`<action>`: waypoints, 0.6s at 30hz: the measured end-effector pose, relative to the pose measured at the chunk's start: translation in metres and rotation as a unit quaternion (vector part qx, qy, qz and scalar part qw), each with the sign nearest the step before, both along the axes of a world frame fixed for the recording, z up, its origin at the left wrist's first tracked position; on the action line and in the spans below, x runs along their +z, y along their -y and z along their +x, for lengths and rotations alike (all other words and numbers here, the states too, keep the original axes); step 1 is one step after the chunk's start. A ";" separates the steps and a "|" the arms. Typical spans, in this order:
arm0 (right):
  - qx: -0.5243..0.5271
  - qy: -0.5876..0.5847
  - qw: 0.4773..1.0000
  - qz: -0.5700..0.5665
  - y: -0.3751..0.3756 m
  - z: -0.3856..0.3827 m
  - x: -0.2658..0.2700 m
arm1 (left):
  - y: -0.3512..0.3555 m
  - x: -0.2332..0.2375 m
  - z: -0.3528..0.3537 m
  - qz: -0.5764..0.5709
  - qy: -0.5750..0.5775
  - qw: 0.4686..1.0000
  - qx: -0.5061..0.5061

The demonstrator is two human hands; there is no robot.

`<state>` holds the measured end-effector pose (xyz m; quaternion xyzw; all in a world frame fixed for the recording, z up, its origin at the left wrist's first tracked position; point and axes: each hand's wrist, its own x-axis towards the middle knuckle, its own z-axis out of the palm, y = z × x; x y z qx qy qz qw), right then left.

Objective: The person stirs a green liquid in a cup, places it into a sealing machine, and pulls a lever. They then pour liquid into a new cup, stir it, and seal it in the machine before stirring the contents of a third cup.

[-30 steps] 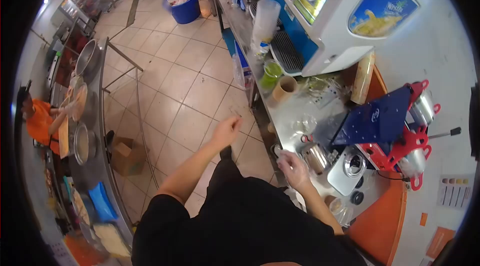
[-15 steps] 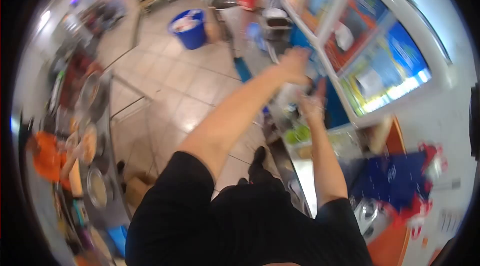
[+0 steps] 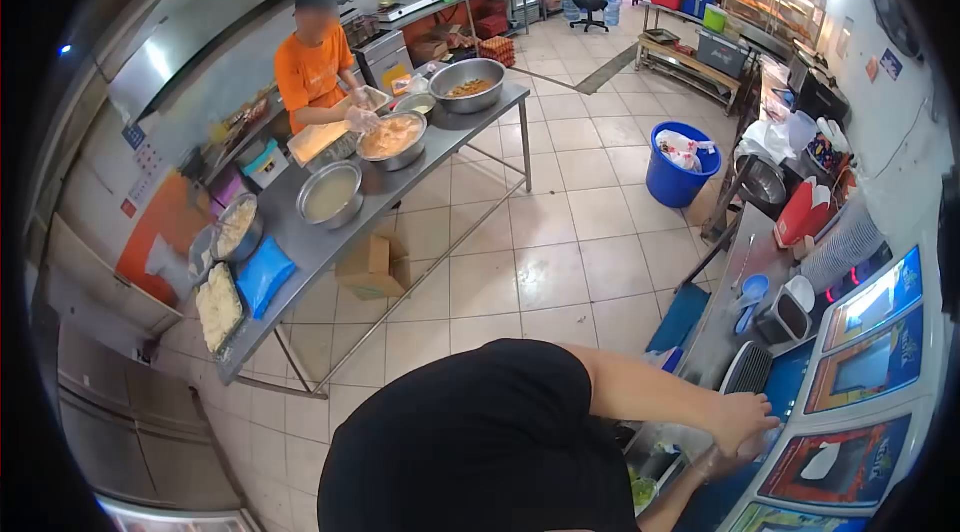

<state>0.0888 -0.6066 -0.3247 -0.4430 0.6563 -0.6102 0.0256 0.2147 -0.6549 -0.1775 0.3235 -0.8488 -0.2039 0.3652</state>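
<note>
My left hand reaches far to the right over the counter, its fingers curled in and close against my right hand. My right hand lies just below it, with a see-through film about the wrist; its fingers are mostly hidden. What lies between the hands I cannot make out. Close by stand a ribbed dark box with a pale rim and a dark metal container. A blue ladle rests on the counter behind them. Under my arms is a tray with green leaves.
Across the aisle a person in orange works with gloved hands at a steel table bearing several metal bowls. A blue bin and a cardboard box stand on the floor. A glass-fronted appliance with pictures borders my right side.
My view has swung left and up, bringing the steel table and the person in orange into plain sight. My hands, apart before, are now close together at the lower right.
</note>
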 end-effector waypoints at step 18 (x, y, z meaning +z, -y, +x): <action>0.207 -0.135 0.932 0.266 -0.163 0.175 0.161 | -0.067 0.079 0.208 0.329 0.124 0.868 -0.350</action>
